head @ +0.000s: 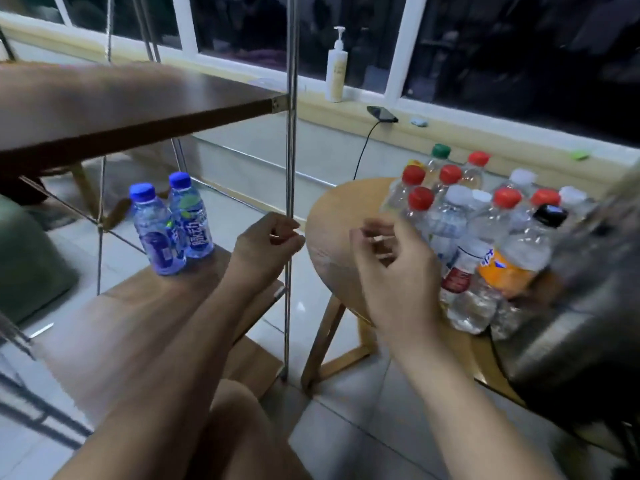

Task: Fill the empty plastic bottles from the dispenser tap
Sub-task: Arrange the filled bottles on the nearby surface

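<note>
Two small blue-capped bottles (173, 223) stand side by side on the lower wooden shelf (138, 306) at the left. Several capped plastic bottles (464, 216) with red, white, green and black caps crowd the round wooden table (332, 230) at the right. A dark grey dispenser body (581, 299), blurred, fills the right edge beside them. My left hand (268, 242) hovers with its fingers loosely curled near the shelf's metal post and holds nothing. My right hand (391, 265), blurred, hangs over the table's left part, fingers half curled and empty, just short of the nearest bottles.
A metal post (291, 168) of the shelf rack stands between my hands, with an upper wooden shelf (121, 109) above left. On the window sill are a pump bottle (336, 71) and a phone (381, 114) with its cable. My knee (235, 427) is below.
</note>
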Action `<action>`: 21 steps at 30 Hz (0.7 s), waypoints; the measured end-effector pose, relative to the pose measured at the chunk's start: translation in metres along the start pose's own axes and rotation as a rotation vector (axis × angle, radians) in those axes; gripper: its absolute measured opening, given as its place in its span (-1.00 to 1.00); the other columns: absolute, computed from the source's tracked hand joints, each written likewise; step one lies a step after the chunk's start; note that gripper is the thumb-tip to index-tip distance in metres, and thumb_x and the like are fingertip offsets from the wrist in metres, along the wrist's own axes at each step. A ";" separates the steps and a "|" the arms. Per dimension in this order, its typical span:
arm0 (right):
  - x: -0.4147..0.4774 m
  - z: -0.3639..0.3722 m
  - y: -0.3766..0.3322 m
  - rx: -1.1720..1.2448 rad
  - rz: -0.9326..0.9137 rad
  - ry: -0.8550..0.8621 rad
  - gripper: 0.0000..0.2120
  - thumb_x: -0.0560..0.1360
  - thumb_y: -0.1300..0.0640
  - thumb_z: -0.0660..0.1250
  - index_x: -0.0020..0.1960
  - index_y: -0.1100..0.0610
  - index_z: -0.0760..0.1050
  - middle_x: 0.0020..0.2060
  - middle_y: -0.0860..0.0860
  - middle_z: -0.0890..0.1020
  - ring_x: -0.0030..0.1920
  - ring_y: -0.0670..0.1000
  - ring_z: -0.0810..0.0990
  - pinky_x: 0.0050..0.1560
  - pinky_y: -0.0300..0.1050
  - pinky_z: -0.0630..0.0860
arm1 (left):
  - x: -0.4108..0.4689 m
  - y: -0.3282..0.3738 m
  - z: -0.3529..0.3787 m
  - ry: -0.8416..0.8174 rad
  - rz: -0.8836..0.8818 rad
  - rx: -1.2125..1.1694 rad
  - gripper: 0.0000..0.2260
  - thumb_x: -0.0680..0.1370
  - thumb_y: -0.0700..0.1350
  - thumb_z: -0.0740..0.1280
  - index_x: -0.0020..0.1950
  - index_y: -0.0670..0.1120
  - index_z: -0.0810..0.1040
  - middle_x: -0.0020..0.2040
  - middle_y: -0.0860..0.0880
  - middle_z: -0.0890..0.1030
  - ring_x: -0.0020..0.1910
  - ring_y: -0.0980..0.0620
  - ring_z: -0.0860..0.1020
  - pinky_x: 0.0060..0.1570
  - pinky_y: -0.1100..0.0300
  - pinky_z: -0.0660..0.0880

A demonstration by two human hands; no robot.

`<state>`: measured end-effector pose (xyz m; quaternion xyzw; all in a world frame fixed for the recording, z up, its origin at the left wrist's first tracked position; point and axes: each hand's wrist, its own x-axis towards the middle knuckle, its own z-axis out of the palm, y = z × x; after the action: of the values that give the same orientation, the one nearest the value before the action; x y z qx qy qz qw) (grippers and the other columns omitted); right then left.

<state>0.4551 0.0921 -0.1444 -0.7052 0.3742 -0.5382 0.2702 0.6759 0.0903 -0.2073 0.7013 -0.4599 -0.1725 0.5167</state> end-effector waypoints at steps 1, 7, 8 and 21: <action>0.004 -0.011 0.002 -0.028 -0.013 0.076 -0.90 0.62 0.11 0.48 0.13 0.03 0.62 -0.04 -0.06 0.70 -0.07 -0.12 0.69 -0.12 -0.26 0.58 | 0.004 0.012 0.007 -0.028 0.011 -0.026 -0.84 0.55 -0.01 0.54 0.12 0.12 0.68 -0.04 0.21 0.74 -0.05 0.26 0.68 -0.01 0.21 0.57; 0.029 -0.058 0.007 -0.236 -0.024 0.166 -0.56 0.56 -0.07 0.55 0.35 -0.02 0.49 0.25 -0.16 0.46 -0.10 -0.17 0.66 -0.13 -0.46 0.46 | 0.022 0.065 0.050 -0.188 0.078 -0.253 -0.73 0.61 0.00 0.50 0.30 0.12 0.61 0.17 0.14 0.71 0.14 0.09 0.68 0.13 0.05 0.63; 0.033 -0.061 0.009 -0.263 -0.008 0.143 -0.49 0.54 -0.10 0.56 0.39 -0.04 0.46 0.26 -0.19 0.43 -0.04 -0.12 0.68 -0.11 -0.48 0.44 | 0.026 0.070 0.057 -0.215 0.085 -0.267 -0.69 0.62 0.01 0.50 0.34 0.13 0.58 0.23 0.14 0.68 0.18 0.10 0.67 0.16 0.05 0.62; 0.048 -0.047 0.024 -0.338 0.027 -0.064 -0.23 0.52 -0.09 0.59 0.60 -0.12 0.28 0.37 -0.01 0.62 0.37 0.11 0.60 0.28 0.04 0.63 | 0.044 0.090 0.093 -0.474 0.088 -0.438 -0.66 0.65 -0.04 0.49 0.44 0.10 0.63 0.30 0.09 0.70 0.24 0.08 0.69 0.10 0.09 0.68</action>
<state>0.4108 0.0399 -0.1237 -0.7525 0.4599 -0.4411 0.1665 0.5896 -0.0023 -0.1560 0.4933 -0.5492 -0.4031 0.5408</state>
